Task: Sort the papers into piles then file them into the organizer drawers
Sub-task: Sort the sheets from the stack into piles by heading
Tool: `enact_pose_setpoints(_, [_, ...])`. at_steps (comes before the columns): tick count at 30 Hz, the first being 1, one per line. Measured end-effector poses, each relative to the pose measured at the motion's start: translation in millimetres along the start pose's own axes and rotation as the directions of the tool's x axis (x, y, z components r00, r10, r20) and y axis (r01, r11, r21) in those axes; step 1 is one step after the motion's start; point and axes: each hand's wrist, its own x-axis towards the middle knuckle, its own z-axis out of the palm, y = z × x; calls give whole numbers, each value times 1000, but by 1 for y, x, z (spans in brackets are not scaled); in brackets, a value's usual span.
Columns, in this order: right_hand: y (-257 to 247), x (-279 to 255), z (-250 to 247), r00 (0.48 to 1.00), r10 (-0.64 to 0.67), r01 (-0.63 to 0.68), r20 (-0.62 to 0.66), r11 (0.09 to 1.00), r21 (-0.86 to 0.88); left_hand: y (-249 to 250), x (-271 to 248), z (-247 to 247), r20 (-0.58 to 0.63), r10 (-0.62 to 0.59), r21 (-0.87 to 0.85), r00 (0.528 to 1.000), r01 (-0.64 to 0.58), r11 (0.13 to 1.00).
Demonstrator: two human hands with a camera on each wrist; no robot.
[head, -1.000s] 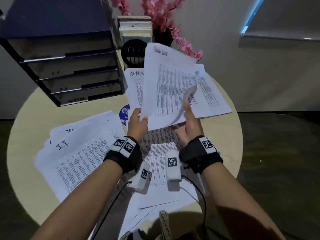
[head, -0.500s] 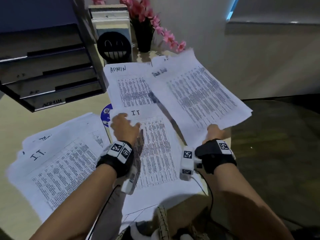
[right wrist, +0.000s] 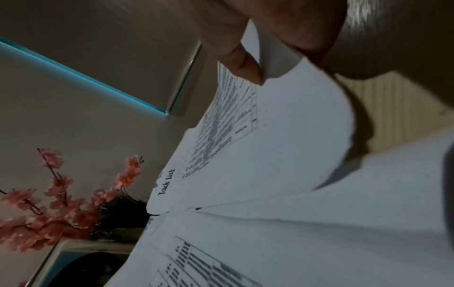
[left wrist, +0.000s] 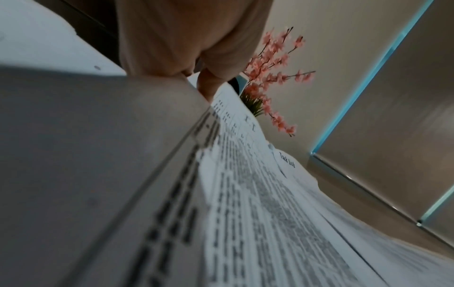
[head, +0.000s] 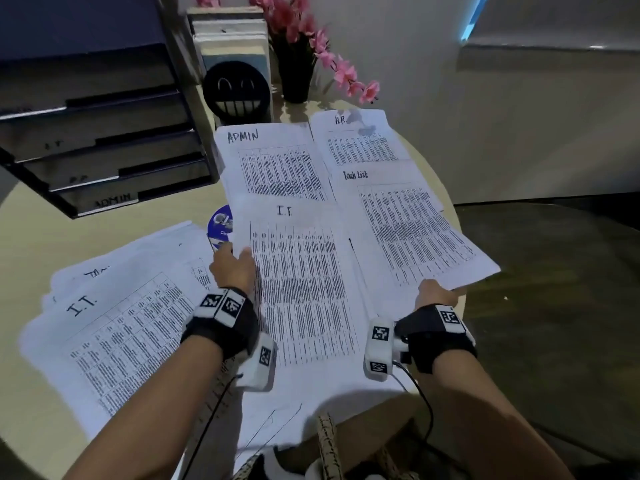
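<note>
1. Two hands were at work: the left hand (head: 232, 268) gripped the left edge of the "I.T." sheet (head: 301, 292) at frame centre, fingers curled round it.
2. The right hand (head: 437, 293) pinched the near edge of the "Task List" sheet (head: 415, 233), thumb (right wrist: 245, 66) pressed on the paper.
3. Two more headed sheets lay beyond: "ADMIN" (head: 277, 164) and "H.R." (head: 360, 140).
4. One loose pile (head: 114, 320), topped "I.T.", sat at lower left on the round table (head: 45, 233).
5. One organizer (head: 97, 133) stood upper left, four drawers visible.
6. One vase of pink flowers (head: 298, 64) stood at top centre.
</note>
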Motion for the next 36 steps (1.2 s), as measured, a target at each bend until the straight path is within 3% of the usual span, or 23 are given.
enact_pose_setpoints(2, [0,-2,1,993,26,-12,-118,993,116,17,5,-2,-18,39,-17,999,-39,999])
enact_pose_setpoints(4, [-2,-7,0,969,-15,47,-248,991,124,28,11,-3,14,57,33,998,-58,998])
enact_pose_setpoints(7, [-10,-20,4,905,-277,287,-322,958,-19,24,17,-1,95,-7,199,995,-12,980])
enact_pose_setpoints(8, [-12,-24,10,892,-376,376,-252,925,-48,21,16,0,89,-54,251,995,30,968])
enact_pose_setpoints(10, [-14,-33,30,887,-460,461,38,885,-61,17,10,2,36,-135,322,990,117,939])
enact_pose_setpoints(12, [-10,-44,50,829,-447,516,336,843,-152,12,5,3,35,-139,328,990,120,937])
enact_pose_setpoints(14, [-4,-49,66,757,-398,608,518,719,-336,7,2,1,106,-109,245,988,80,966])
enact_pose_setpoints(17, [3,-51,79,746,-316,656,586,498,-567,2,-9,-5,166,-44,66,985,33,997])
enact_pose_setpoints(20, [2,-53,83,763,-323,643,560,459,-613,6,-31,-9,138,46,-114,989,-31,993])
enact_pose_setpoints(22, [-1,-56,84,773,-307,630,556,479,-612,12,-37,-16,134,129,-213,983,-99,972])
enact_pose_setpoints(24, [-7,-58,86,783,-282,600,554,577,-554,23,-37,-29,193,192,-270,962,-136,953])
enact_pose_setpoints(25, [-12,-60,85,781,-272,574,562,669,-473,31,-36,-37,215,255,-307,943,-183,934])
enact_pose_setpoints(27, [-28,-71,83,729,-266,502,630,835,-228,55,-38,-58,190,403,-410,895,-300,861])
enact_pose_setpoints(29, [-58,-89,76,652,-330,450,683,893,2,81,-37,-80,96,511,-480,854,-410,776])
enact_pose_setpoints(32, [-109,-116,63,556,-588,521,587,797,306,115,-38,-112,-66,647,-548,760,-569,612])
enact_pose_setpoints(34, [-135,-131,55,465,-743,641,481,657,396,129,-42,-127,-164,737,-577,655,-670,467])
enact_pose_setpoints(36, [-147,-137,49,405,-810,660,424,580,476,136,-42,-133,-216,772,-592,598,-709,383])
